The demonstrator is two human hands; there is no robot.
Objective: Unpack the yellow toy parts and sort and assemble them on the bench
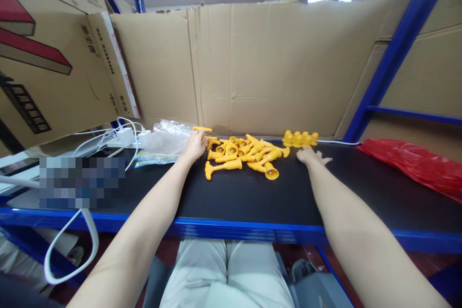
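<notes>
My left hand (195, 145) is closed around a yellow T-handled piece (202, 129), whose crossbar shows above the fingers. Right beside it lies a pile of similar yellow pieces (249, 148), with T-shaped handles, twisted shafts and bell-shaped ends. One such piece (224, 166) rests apart at the near side of the pile. My right hand (311, 155) lies low on the black table, some fingers spread out to the right. Just behind it stands a short row of yellow cup-like pieces (300, 139); whether the fingertips touch them I cannot tell.
Clear plastic bags (168, 137) lie left of the pile. Further left are white chargers (125, 136) with tangled cables and a blurred patch. A red plastic bag (415, 161) lies at the right. Cardboard (281, 67) walls the back. A blue rail (249, 227) edges the table.
</notes>
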